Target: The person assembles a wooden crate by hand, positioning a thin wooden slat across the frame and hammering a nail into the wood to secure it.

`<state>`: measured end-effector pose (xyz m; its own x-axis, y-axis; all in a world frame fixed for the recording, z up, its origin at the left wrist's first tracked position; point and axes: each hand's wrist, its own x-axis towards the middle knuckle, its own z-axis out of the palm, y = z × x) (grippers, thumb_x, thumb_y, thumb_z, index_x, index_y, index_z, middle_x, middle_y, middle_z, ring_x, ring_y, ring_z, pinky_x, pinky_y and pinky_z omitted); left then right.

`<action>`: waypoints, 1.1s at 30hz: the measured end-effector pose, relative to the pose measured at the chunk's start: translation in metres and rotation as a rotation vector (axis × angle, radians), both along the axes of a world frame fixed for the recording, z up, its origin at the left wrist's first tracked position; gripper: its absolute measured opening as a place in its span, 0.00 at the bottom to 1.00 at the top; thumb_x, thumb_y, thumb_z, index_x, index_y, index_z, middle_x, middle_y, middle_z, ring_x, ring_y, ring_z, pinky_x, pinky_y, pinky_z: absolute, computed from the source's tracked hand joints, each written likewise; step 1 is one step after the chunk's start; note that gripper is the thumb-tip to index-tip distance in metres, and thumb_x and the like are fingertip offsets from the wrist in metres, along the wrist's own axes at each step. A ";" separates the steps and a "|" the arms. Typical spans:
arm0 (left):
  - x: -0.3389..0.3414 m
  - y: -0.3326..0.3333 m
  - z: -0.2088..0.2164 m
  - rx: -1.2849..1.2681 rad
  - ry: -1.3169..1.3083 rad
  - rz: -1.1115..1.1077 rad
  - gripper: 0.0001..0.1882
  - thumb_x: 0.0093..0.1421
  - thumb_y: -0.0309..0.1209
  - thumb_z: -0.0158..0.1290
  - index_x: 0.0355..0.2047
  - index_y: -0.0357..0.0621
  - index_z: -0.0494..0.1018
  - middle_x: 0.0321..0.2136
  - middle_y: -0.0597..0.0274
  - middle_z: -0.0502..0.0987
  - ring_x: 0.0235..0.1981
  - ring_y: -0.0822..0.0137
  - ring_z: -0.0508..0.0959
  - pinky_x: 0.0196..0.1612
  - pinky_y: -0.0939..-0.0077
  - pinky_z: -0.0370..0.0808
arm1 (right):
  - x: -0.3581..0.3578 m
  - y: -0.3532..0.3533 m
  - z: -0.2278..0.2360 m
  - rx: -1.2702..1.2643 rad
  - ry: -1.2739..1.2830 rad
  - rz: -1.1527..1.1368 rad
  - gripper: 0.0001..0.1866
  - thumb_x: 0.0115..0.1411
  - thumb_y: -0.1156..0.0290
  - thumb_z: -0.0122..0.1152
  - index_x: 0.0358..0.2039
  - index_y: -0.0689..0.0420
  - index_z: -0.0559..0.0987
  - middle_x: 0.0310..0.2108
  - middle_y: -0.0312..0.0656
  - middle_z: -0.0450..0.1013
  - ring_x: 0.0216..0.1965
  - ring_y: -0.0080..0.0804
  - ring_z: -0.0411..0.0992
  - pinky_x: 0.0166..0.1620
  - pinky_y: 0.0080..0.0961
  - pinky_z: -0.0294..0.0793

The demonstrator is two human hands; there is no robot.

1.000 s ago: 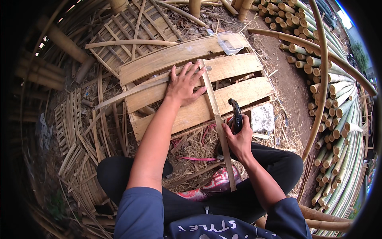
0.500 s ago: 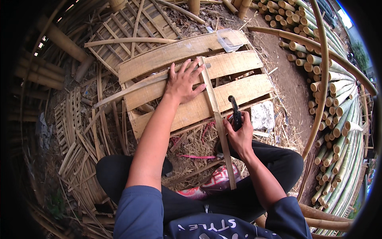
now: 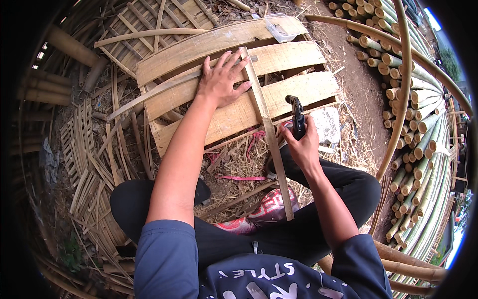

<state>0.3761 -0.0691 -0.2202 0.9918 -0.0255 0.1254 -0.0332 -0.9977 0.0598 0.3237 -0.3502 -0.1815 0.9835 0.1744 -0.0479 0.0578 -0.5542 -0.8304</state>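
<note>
My left hand (image 3: pixel 218 82) lies flat with fingers spread on a low platform of wooden planks (image 3: pixel 294 92). Under its palm and fingers a thin bamboo strip (image 3: pixel 164 92) runs out to the left. Its fingertips are beside a second, longer bamboo strip (image 3: pixel 273 149), which crosses the planks and slants down over my lap. Right of that strip, just off the platform's near edge, my right hand (image 3: pixel 304 142) is closed around a black hand tool with a curved end (image 3: pixel 298 117). The tool's exact kind is unclear, as my fingers cover its lower part.
A clear plastic box (image 3: pixel 280 29) sits at the platform's far edge. Loose bamboo strips (image 3: pixel 94 174) are heaped on the left. Stacked bamboo poles (image 3: pixel 423 119) fill the right side, with a bent pole (image 3: pixel 406 74) before them. A white block (image 3: pixel 326 124) stands near my right hand.
The whole view has shifted, so the platform sits higher in the picture. My left hand stays on the planks. My right hand, with the black tool, is slightly farther right of the long strip.
</note>
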 end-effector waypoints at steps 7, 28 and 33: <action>-0.002 0.001 -0.006 -0.002 -0.022 -0.005 0.38 0.65 0.66 0.34 0.73 0.73 0.46 0.75 0.71 0.42 0.74 0.60 0.47 0.72 0.34 0.37 | 0.005 -0.003 0.002 0.018 -0.013 -0.008 0.19 0.58 0.66 0.71 0.37 0.61 0.69 0.23 0.40 0.75 0.24 0.26 0.73 0.29 0.27 0.73; -0.001 -0.003 -0.003 -0.048 -0.104 -0.028 0.37 0.66 0.62 0.39 0.72 0.67 0.52 0.74 0.67 0.47 0.73 0.59 0.50 0.72 0.35 0.40 | -0.024 -0.003 -0.001 -0.175 0.043 0.227 0.33 0.42 0.65 0.83 0.41 0.61 0.68 0.33 0.48 0.78 0.35 0.45 0.79 0.42 0.37 0.77; -0.004 0.007 -0.006 -0.108 -0.148 -0.034 0.40 0.66 0.61 0.39 0.73 0.60 0.48 0.74 0.61 0.46 0.74 0.57 0.50 0.72 0.36 0.41 | -0.028 0.009 0.000 -0.176 0.020 0.205 0.26 0.46 0.72 0.74 0.41 0.60 0.68 0.29 0.49 0.79 0.32 0.44 0.80 0.38 0.36 0.76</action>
